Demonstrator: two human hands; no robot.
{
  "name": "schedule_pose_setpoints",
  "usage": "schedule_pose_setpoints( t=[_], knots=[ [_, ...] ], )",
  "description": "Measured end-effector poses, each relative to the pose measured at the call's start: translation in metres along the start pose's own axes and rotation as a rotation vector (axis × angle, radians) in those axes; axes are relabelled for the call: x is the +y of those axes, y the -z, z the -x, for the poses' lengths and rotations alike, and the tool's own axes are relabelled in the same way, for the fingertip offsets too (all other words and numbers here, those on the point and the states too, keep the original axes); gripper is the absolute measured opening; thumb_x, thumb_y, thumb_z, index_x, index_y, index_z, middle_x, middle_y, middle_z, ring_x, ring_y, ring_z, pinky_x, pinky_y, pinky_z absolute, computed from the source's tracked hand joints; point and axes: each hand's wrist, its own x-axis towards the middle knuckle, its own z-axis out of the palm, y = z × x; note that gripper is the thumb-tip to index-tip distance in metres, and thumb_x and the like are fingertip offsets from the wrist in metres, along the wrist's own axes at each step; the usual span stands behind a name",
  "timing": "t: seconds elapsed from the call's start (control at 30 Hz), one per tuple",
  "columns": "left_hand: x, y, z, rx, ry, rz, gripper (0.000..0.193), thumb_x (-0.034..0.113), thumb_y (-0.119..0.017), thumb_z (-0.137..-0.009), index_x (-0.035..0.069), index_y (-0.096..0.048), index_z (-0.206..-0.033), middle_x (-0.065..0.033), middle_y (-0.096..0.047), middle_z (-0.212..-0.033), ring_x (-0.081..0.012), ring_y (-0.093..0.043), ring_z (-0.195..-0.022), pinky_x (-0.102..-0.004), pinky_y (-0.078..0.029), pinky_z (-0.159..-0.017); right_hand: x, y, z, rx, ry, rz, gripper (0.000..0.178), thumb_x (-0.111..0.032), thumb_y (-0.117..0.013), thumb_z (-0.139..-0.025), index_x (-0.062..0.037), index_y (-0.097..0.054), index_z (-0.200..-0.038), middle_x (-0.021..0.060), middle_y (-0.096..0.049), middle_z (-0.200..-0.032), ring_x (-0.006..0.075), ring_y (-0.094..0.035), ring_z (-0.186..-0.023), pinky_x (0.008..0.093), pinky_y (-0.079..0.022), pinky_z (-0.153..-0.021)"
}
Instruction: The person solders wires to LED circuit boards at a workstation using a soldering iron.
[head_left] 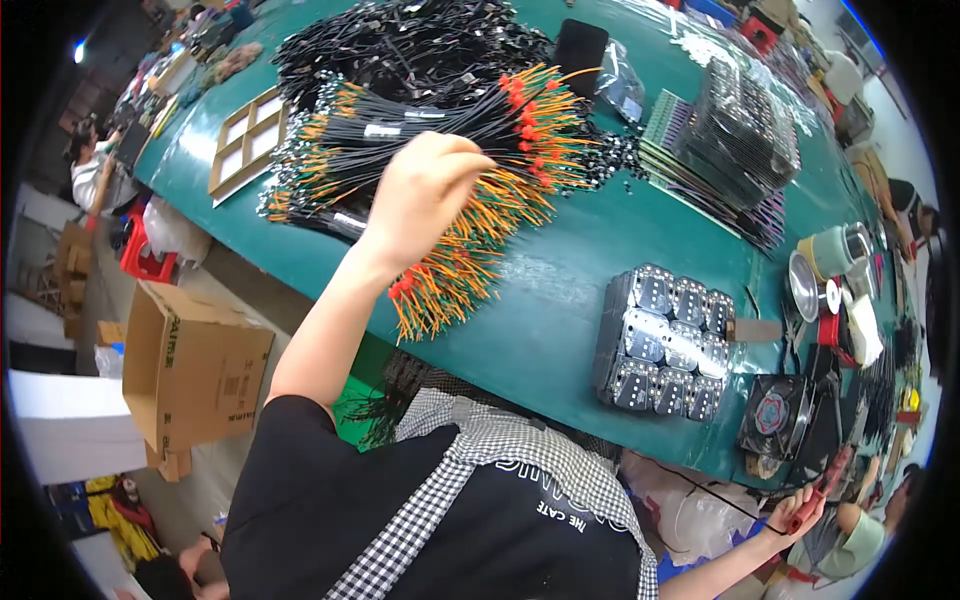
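My left hand (425,185) is over a thick pile of black cables (350,150) with orange and red wire ends (540,125). Its fingers are curled closed; whether a cable is between them is hidden. Out to the lower right, past the table's edge, my right hand (800,512) grips the red handle of a soldering iron (822,488), from which a dark cord runs. A stack of black circuit board panels (665,340) lies on the green table (540,330) between my hands.
Loose black cables (410,50) heap up at the back, with a black phone (580,55) beside them. Further right are more stacked boards (740,130), a metal dish (803,285) and a small black fan (775,415). A divided tray (247,145) and an open cardboard box (200,365) stand left.
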Motion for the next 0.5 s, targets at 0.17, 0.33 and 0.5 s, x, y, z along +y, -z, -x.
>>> schedule_pose_setpoints(
  t=[0.17, 0.33, 0.5],
  knots=[
    [0.018, -0.051, -0.029, -0.239, -0.205, -0.115, 0.010, 0.004, -0.062, -0.078, 0.002, -0.065, -0.087, -0.0085, -0.061, -0.090, -0.0264, -0.059, -0.089, -0.0368, -0.049, -0.076, 0.039, -0.112, 0.059, 0.202, 0.471, 0.334, 0.042, -0.020, -0.052, -0.095, 0.0064, -0.039, -0.125, 0.0095, -0.045, -0.089, 0.0113, -0.040, -0.067, 0.0226, -0.036, -0.053],
    [0.021, -0.086, -0.035, -0.294, -0.279, -0.382, 0.004, 0.007, -0.059, -0.073, 0.005, -0.060, -0.076, -0.0066, -0.055, -0.082, -0.0246, -0.056, -0.085, -0.0354, -0.048, -0.073, 0.064, -0.159, 0.084, 0.044, 0.552, 0.302, 0.048, -0.020, -0.055, -0.095, 0.0074, -0.036, -0.130, 0.0142, -0.048, -0.127, 0.0112, -0.042, -0.070, 0.0199, -0.041, -0.059],
    [0.020, -0.079, -0.036, -0.232, -0.357, -0.427, 0.005, 0.009, -0.060, -0.071, 0.007, -0.060, -0.076, -0.0067, -0.055, -0.079, -0.0245, -0.055, -0.082, -0.0345, -0.046, -0.073, 0.095, -0.161, 0.081, -0.023, 0.425, 0.312, 0.048, -0.016, -0.054, -0.095, 0.0040, -0.035, -0.134, 0.0102, -0.048, -0.121, 0.0112, -0.042, -0.070, 0.0186, -0.041, -0.058]
  ],
)
